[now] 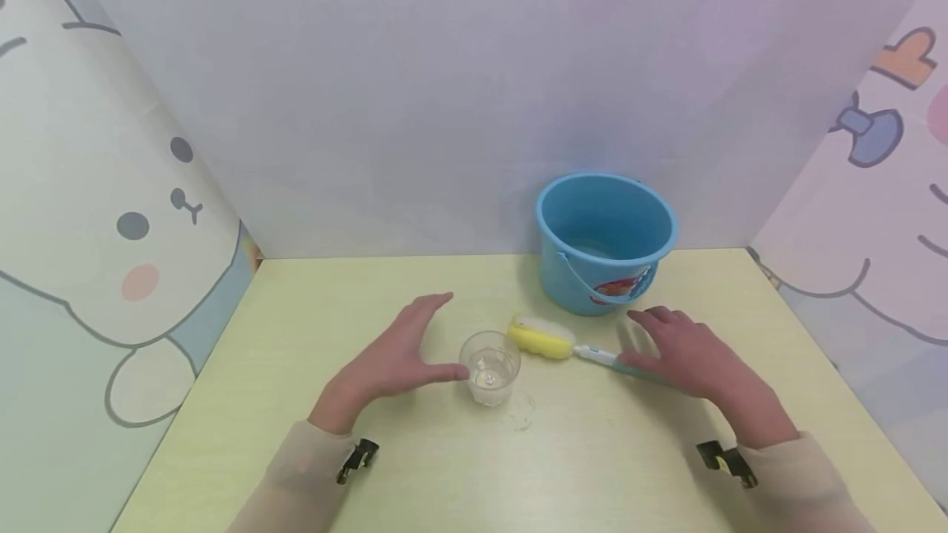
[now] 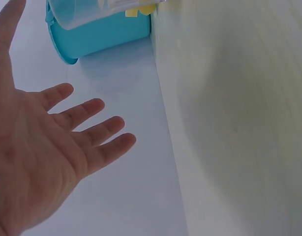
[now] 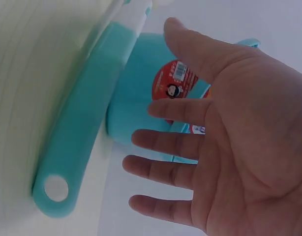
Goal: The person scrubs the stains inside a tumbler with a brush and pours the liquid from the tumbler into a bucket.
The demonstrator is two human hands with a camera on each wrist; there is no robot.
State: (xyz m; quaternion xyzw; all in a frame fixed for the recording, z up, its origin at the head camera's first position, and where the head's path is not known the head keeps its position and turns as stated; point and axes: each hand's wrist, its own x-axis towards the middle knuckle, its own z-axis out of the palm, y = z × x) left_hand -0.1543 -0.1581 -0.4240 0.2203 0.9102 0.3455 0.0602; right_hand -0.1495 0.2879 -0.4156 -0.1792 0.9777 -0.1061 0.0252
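A clear glass cup (image 1: 490, 368) stands upright on the table, with what looks like a little clear liquid inside. My left hand (image 1: 396, 356) is just left of it, thumb pointing at its rim and fingers spread. Right of the cup lies a sponge brush with a yellow and white head (image 1: 544, 338) and a teal and white handle (image 3: 84, 113). Over that handle hovers my right hand (image 1: 685, 352), its palm facing the brush in the right wrist view and its fingers apart. Nothing is held in the left palm (image 2: 38, 152) or the right palm (image 3: 249, 147).
Behind the brush stands a blue bucket (image 1: 573, 286) with a red sticker and its handle hanging down in front. Small wet marks (image 1: 522, 411) show on the pale yellow table (image 1: 355, 286) beside the cup. Pale walls with cartoon prints (image 1: 133, 226) enclose the back and sides.
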